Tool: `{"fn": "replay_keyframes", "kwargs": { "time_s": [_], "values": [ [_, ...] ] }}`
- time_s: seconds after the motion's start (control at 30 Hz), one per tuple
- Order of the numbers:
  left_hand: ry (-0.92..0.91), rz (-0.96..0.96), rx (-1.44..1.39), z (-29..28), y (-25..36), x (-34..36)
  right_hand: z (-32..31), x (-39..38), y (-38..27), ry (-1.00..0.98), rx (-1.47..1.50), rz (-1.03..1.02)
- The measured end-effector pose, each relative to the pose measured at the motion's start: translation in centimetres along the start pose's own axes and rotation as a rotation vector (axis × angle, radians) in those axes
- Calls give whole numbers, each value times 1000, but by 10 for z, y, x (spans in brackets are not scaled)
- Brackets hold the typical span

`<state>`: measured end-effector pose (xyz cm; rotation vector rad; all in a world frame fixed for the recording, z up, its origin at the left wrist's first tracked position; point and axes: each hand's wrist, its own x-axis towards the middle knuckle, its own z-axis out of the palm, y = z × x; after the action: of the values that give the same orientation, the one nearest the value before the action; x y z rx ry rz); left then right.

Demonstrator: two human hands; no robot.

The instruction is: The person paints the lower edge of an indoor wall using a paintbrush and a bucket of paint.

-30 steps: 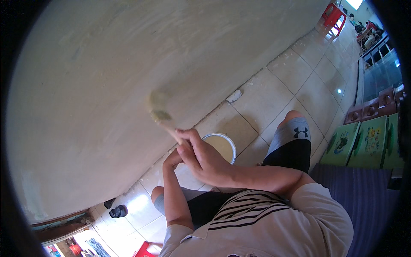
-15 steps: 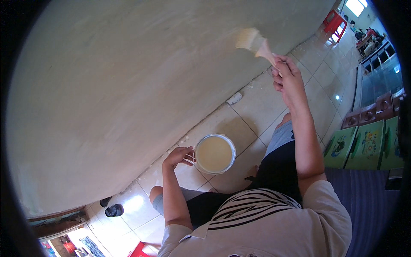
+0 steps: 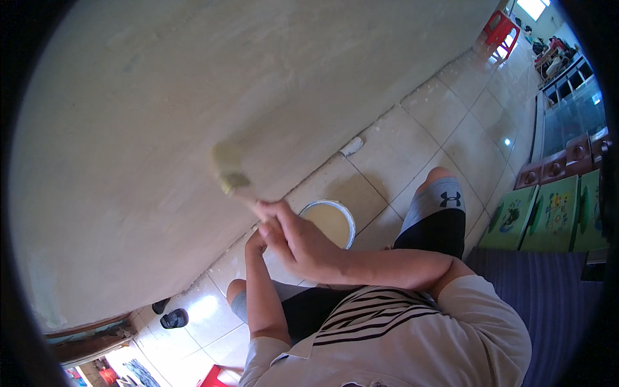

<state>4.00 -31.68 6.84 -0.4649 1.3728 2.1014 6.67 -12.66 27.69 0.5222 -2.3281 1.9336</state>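
My right hand (image 3: 293,242) grips the wooden handle of a paintbrush (image 3: 235,180), whose blurred bristles are angled up and left in front of the pale plastered wall (image 3: 129,129); whether they touch it I cannot tell. Behind that hand, a round bucket of cream paint (image 3: 331,226) stands on the tiled floor beside the wall's foot. My left hand (image 3: 255,242) is low by the bucket's left side, mostly hidden behind my right hand, so its fingers and any hold on the bucket do not show.
Green and brown drawer units (image 3: 545,216) and a purple striped mat (image 3: 535,309) lie at my right. A red stool (image 3: 500,35) stands far along the wall. Black sandals (image 3: 174,317) lie at lower left, and a small white piece (image 3: 353,146) rests at the wall's base.
Half a second ago my right hand held the brush high at upper right; it has swung back down and left, over the bucket's left part, covering my left hand's fingers again.
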Motion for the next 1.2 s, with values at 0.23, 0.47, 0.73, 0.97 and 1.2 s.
{"fn": "replay_keyframes", "kwargs": {
  "time_s": [0.23, 0.47, 0.73, 0.97, 1.2],
  "values": [
    [-200, -316, 559, -2, 13, 28, -88, 29, 21, 14, 258, 368],
    [-208, -292, 539, -3, 10, 27, -220, 35, 61, 723, 237, 339],
    [-199, -312, 569, 4, 18, 26, -108, 47, 69, 565, -137, 65],
    [-186, -80, 660, 44, 43, -5, -8, -18, 19, -7, 36, 46],
    [-147, -291, 515, -15, 3, 27, -78, -44, 56, -133, -281, 321]
  ]
}}
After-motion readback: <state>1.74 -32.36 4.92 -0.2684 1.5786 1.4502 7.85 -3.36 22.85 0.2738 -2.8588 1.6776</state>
